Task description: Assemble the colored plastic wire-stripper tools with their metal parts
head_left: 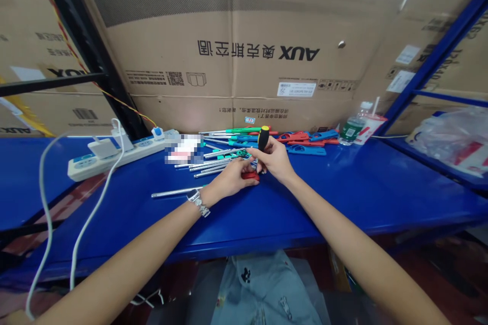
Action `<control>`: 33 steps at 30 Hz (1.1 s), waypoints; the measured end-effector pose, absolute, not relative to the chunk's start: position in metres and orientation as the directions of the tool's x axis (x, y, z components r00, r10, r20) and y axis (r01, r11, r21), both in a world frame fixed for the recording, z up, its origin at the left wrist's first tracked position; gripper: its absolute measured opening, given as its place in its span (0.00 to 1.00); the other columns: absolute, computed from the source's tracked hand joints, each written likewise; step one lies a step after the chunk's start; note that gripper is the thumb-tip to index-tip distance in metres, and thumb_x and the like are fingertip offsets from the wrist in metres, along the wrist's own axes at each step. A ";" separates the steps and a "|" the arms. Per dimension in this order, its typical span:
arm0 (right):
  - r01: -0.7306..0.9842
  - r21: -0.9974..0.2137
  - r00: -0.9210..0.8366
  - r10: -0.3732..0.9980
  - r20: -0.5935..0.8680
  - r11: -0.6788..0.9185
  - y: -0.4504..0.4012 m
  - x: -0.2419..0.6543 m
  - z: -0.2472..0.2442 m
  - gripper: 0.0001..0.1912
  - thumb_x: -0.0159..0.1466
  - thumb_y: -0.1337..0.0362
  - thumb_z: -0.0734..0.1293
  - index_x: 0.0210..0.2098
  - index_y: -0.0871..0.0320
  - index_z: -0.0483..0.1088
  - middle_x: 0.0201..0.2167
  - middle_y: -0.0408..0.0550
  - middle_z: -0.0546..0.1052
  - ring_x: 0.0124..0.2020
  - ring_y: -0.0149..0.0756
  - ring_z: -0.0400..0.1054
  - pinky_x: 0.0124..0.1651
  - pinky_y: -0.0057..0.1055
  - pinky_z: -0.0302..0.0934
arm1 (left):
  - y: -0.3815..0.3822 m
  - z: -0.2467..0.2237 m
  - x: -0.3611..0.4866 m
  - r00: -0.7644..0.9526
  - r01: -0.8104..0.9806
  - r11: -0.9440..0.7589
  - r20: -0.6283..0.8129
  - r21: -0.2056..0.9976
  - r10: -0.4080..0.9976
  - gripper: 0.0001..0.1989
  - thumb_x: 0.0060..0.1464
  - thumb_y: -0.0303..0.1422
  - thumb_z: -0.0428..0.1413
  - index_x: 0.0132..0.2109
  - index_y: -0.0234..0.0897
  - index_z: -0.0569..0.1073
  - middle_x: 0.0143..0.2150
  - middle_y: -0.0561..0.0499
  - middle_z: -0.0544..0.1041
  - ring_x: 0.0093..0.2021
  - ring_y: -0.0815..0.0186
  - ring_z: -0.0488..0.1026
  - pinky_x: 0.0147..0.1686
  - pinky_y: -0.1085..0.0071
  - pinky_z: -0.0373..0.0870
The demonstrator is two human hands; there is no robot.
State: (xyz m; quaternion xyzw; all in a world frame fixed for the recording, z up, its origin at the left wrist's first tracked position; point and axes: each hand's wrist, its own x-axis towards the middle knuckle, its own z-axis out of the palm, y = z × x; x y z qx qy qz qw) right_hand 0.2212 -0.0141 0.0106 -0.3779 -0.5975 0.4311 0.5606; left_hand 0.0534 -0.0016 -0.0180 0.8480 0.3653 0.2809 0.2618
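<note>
My left hand point(232, 177), with a metal watch on its wrist, is closed on a red part point(250, 175) just above the blue table. Against it, my right hand point(274, 158) grips a screwdriver with a yellow and black handle point(263, 138), held upright with the handle on top. The screwdriver's tip is hidden between the hands. Several silver rods point(209, 167) lie to the left of and behind my left hand, and one more rod point(177, 192) lies apart, nearer the front. Behind the hands are green-handled pieces point(244, 131), red pieces point(295, 137) and blue pieces point(307, 150).
A white power strip point(114, 156) with plugs and cables lies on the left of the blue table point(343, 193). A bottle point(351, 127) and a red and white cup point(369, 128) stand at the back right. Large cardboard boxes point(244, 25) rise behind; a plastic bag point(453, 137) is far right.
</note>
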 end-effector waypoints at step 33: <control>-0.029 -0.952 -0.145 0.941 0.306 0.305 -0.021 0.227 0.012 0.28 0.53 0.45 0.78 0.41 0.51 0.64 0.24 0.38 0.76 0.17 0.32 0.68 0.17 0.29 0.62 | -0.005 -0.016 0.053 0.605 0.419 -0.592 0.275 0.689 0.748 0.10 0.54 0.35 0.66 0.39 0.36 0.75 0.36 0.50 0.75 0.38 0.60 0.72 0.39 0.64 0.68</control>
